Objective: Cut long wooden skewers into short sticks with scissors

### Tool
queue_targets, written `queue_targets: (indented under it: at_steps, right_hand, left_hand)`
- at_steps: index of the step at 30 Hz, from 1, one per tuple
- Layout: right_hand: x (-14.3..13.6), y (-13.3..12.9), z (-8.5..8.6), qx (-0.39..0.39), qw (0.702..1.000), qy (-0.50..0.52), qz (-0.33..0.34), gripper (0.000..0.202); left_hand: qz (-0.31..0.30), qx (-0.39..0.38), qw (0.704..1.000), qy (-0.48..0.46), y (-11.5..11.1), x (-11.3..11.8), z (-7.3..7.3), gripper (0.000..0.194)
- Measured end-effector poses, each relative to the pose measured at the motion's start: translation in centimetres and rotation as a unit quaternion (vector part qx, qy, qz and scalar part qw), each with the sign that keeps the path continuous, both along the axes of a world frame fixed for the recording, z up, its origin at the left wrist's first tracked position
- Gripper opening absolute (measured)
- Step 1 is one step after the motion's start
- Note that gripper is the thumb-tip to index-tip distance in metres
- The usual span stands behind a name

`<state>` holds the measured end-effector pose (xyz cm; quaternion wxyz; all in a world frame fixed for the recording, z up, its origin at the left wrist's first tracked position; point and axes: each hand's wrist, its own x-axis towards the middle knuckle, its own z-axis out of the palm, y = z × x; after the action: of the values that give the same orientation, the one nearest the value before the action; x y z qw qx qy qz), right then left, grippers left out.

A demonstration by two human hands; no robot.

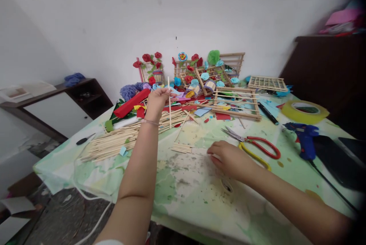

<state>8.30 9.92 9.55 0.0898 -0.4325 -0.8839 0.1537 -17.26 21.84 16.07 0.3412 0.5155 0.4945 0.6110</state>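
Observation:
Pinched in the fingers of my left hand point(158, 102), a thin wooden stick point(170, 113) stands upright above the table. Below and left of that hand lies a large pile of long wooden sticks point(114, 142). My right hand point(225, 158) rests low over the table, its fingers bent together; whether anything is between them is hidden. A small row of short cut sticks point(182, 148) lies to its left. Just beyond my right hand are scissors point(251, 144) with one red and one yellow handle, blades partly apart.
Wooden stick frames point(237, 103) and paper flowers point(195, 58) crowd the back. On the right are a tape roll point(304, 112), a blue glue gun point(304, 140) with a cord, and a black marker point(268, 113). A low cabinet point(57, 111) stands at left.

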Motion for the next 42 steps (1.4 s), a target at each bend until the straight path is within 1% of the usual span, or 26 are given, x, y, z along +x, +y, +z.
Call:
queue_targets:
  at_steps: [1, 3, 6, 9, 12, 15, 21, 27, 33, 38, 42]
  right_hand:
    - [-1.1, 0.4, 0.2, 0.002, 1.0, -0.007, 0.004, 0.025]
    - [-3.1, 1.5, -0.1, -0.003, 1.0, 0.001, -0.001, 0.025]
    - [-5.8, 3.6, -1.4, -0.026, 0.999, 0.029, -0.031, 0.026]
    - [-7.7, 5.1, -2.7, -0.039, 0.997, 0.036, -0.047, 0.027]
    - [-8.8, 5.7, -3.2, -0.061, 0.997, 0.036, -0.043, 0.024]
    - [-9.1, 5.7, -3.1, -0.078, 0.996, 0.035, -0.035, 0.016]
    - [-8.8, 5.5, -3.0, -0.079, 0.995, 0.052, -0.04, 0.01]
    - [-8.5, 5.3, -3.3, -0.093, 0.992, 0.067, -0.06, 0.013]
    - [-8.3, 5.2, -3.4, -0.089, 0.99, 0.084, -0.07, 0.013]
    - [-8.3, 5.4, -3.5, -0.096, 0.989, 0.093, -0.064, 0.011]
    - [-8.2, 5.9, -3.3, -0.095, 0.988, 0.11, -0.054, 0.018]
  left_hand:
    - [-0.012, -0.008, 1.0, -0.007, -0.1, 0.4, 0.0, 0.012]
    - [-0.031, -0.019, 0.999, -0.017, -0.2, 1.0, 0.0, 0.012]
    - [-0.051, -0.026, 0.998, -0.024, -0.6, 1.8, 0.1, 0.009]
    - [-0.066, -0.032, 0.997, -0.022, -0.9, 2.4, 0.3, 0.008]
    - [-0.072, -0.046, 0.996, -0.017, -1.2, 2.8, 0.5, 0.008]
    - [-0.072, -0.055, 0.996, -0.011, -1.4, 3.0, 0.7, 0.008]
    - [-0.08, -0.062, 0.995, -0.007, -1.2, 3.2, 0.6, 0.008]
    - [-0.082, -0.07, 0.994, -0.009, -1.5, 3.3, 0.6, 0.008]
    - [-0.074, -0.067, 0.995, 0.001, -1.6, 3.5, 0.6, 0.008]
    - [-0.075, -0.069, 0.995, 0.007, -1.3, 3.5, 0.4, 0.008]
    - [-0.073, -0.072, 0.995, 0.004, -1.1, 3.4, 0.2, 0.007]
